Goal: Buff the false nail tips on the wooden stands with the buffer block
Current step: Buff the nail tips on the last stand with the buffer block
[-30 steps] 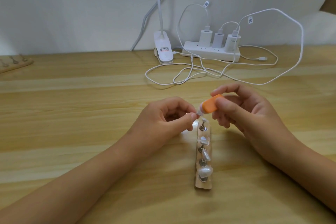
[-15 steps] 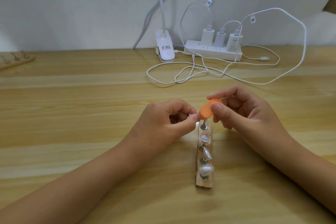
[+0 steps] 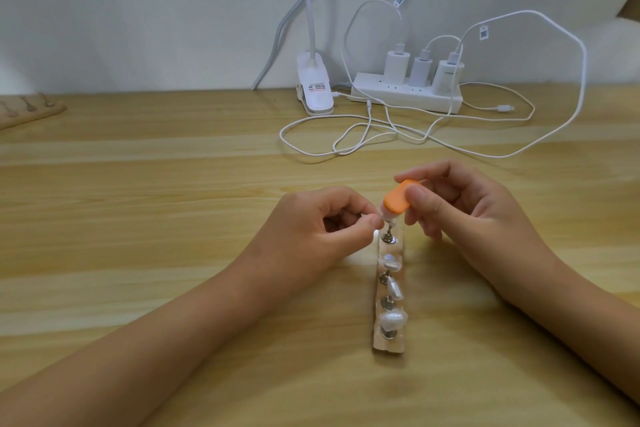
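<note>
Both bare forearms converged inward. The left hand (image 3: pixel 311 232) curled, its thumb and forefinger pinching a small pale false nail tip (image 3: pixel 387 218). Just right of it, the right hand (image 3: pixel 464 215) pinched a small rounded orange buffer block (image 3: pixel 398 202), spare fingers curled beneath.

Bright, even indoor light, soft shadows on the table (image 3: pixel 138 218), small glare spot beside the wooden stand (image 3: pixel 388 348), wide-angle bending at edges, slightly soft focus

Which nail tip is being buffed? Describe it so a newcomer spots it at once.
On the table, a stand lies between the forearms, pegs in a row. The tip sits on the farthest peg. Unlike the other tips, it is pinched by the left hand and touched by the orange buffer.
</note>
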Demonstrator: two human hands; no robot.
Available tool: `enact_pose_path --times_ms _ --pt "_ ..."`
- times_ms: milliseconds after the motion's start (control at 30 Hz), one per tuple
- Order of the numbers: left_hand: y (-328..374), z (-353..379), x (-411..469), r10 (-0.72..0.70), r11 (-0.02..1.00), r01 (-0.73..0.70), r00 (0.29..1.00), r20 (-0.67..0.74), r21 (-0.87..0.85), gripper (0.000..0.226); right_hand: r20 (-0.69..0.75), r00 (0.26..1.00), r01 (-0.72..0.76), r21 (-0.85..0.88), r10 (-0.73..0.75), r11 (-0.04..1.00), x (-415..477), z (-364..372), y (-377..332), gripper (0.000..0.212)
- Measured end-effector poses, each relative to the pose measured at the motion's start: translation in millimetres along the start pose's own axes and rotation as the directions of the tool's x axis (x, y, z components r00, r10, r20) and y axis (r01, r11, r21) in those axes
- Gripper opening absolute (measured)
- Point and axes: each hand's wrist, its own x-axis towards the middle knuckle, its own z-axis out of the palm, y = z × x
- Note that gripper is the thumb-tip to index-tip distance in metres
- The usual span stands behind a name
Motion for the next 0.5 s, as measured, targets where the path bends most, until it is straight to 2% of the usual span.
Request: enact_pose_path --times_ms 167,267,400,500 --pt "1.8 0.5 -0.9 0.032 0.999 -0.032 0.999 0.025 -0.004 0.007 0.05 0.999 -0.002 -0.002 0.002 1.0 -1.1 0.8 -0.9 0.028" --pt "1.1 -0.2 -0.5 0.031 1.0 -0.031 0.999 0.029 -0.004 0.008 0.018 1.0 0.002 0.014 -0.002 1.0 0.1 0.1 0.3 0.028" --pt "3.8 0.0 -0.6 0.062 0.998 -0.063 0.997 0.049 0.022 0.006 0.072 0.997 0.014 -0.008 -0.013 1.0 -1.7 1.2 -0.5 0.026" --pt "2.7 -0.3 0.3 0.061 0.998 -0.061 0.997 0.052 0.004 0.007 0.018 1.0 0.011 0.018 -0.011 1.0 0.8 -1.3 1.2 0.027"
